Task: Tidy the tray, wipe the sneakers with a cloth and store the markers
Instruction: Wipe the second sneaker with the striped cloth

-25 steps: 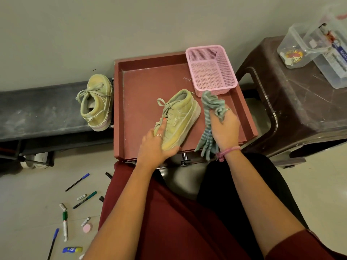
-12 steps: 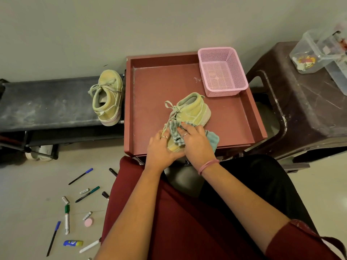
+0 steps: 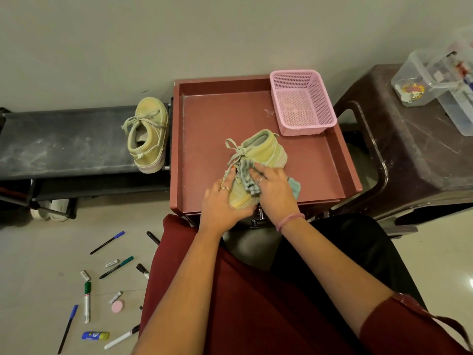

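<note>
A pale green sneaker [image 3: 263, 151] lies in the dark red tray [image 3: 204, 124], toe toward me. My left hand [image 3: 221, 203] grips its toe and steadies it. My right hand [image 3: 275, 189] presses a striped grey-and-teal cloth [image 3: 247, 179] onto the sneaker's side, fingers spread over the cloth. A second green sneaker [image 3: 148, 135] sits on the black bench [image 3: 64, 142] left of the tray. Several markers and pens [image 3: 87, 301] lie scattered on the floor at lower left.
A pink mesh basket [image 3: 302, 103] stands in the tray's far right corner. A dark brown stool [image 3: 414, 155] to the right carries clear plastic boxes [image 3: 435, 83]. A pink round eraser [image 3: 117, 306] and a small tube [image 3: 95, 335] lie among the markers.
My right hand brought the cloth down from the right onto the sneaker and has slid it a little along the side. My left hand kept hold of the toe.
</note>
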A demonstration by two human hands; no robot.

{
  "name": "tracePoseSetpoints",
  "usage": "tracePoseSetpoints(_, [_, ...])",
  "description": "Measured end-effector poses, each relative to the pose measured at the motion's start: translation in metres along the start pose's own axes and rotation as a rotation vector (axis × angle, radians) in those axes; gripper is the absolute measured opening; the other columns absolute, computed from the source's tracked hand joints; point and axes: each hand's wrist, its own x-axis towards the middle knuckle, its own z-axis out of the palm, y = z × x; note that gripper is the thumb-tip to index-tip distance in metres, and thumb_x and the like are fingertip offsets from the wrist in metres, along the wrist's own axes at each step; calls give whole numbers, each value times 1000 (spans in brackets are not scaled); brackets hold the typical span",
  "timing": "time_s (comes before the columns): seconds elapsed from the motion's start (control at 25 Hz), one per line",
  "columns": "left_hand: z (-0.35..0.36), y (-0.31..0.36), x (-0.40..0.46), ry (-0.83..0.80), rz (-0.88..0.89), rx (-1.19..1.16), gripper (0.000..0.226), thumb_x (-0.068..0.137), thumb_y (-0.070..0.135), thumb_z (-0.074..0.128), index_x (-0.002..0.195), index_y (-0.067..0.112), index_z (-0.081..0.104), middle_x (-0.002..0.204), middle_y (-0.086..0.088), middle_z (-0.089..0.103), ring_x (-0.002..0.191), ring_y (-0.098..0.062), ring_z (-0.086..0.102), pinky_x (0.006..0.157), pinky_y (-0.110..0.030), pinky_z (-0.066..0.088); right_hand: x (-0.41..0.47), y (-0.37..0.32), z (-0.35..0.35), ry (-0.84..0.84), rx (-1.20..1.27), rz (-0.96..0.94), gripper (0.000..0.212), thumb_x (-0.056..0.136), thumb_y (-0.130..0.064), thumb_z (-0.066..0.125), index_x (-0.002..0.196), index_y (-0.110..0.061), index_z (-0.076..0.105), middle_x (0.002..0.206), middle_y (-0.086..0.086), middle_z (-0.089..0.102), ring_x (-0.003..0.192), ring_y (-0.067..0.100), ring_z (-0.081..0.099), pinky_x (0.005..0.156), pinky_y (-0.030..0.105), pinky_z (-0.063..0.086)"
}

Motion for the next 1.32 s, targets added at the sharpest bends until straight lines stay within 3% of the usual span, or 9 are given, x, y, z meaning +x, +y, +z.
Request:
tracePoseSetpoints(0.16, [0,-1,-1,-6,-8,-20,106,64,59,74,151,35,19,134,-1,49,119,-22,45,95,-26,29,3,5,-24,-139,67,31,49,84,10,51,128,-12,58,134,4,52,117,24,45,97,18,37])
tracePoseSetpoints(0.32, [-3,-1,-2,-19,10,-11,104,66,58,75,151,32,20,138,0,47,123,-21,43,100,-29,30,41,19,-33,60,41,218,43,91,4,50,133,-8,53,141,5,47,108,14,53,87,-9,23])
tracePoseSetpoints(0.4, [-5,-1,-1,-23,-13,-18,103,67,55,75,151,30,22,137,-1,47,122,-22,44,101,-31,32,31,6,-15,1,71,116,51,86,11,51,135,-4,49,143,10,46,116,26,54,102,11,36])
tracePoseSetpoints(0.48, [-5,-2,2,-37,-6,-7,102,65,54,76,150,27,26,136,-2,49,122,-23,46,101,-32,33,4,-6,2,-26,91,-51,58,68,20,63,123,2,58,131,16,57,112,38,57,100,32,45])
tracePoseSetpoints(0.64, [-7,-4,2,-57,-8,-35,104,63,47,78,150,35,22,132,-1,51,120,-23,46,98,-31,34,-21,-5,-9,-107,193,-26,61,73,19,52,129,-4,55,135,13,54,119,32,49,108,23,31])
tracePoseSetpoints(0.88, [-13,-1,1,-66,-23,-55,102,66,53,78,150,34,23,133,1,49,120,-20,45,100,-34,36,31,3,-22,45,89,127,56,85,12,46,140,1,39,149,16,35,140,31,29,116,35,18])
tracePoseSetpoints(1.04, [-17,0,5,-107,4,-70,102,56,54,73,146,26,35,129,-3,54,120,-22,50,99,-37,40,-13,-15,1,-130,116,-111,55,66,16,54,118,2,63,125,16,61,106,43,59,96,37,49])
tracePoseSetpoints(1.16, [-23,-6,6,-154,-3,-107,105,64,44,81,150,36,22,131,-2,51,120,-19,48,99,-34,40,-27,-3,-28,-99,292,67,50,77,22,49,123,4,58,126,14,59,107,30,57,91,12,42])
tracePoseSetpoints(1.32, [-35,-13,14,-247,-23,-158,104,66,45,82,150,40,20,134,5,46,124,-14,44,98,-26,35,1,24,-47,123,271,404,43,90,8,48,131,-6,52,138,5,50,101,14,58,95,16,45])
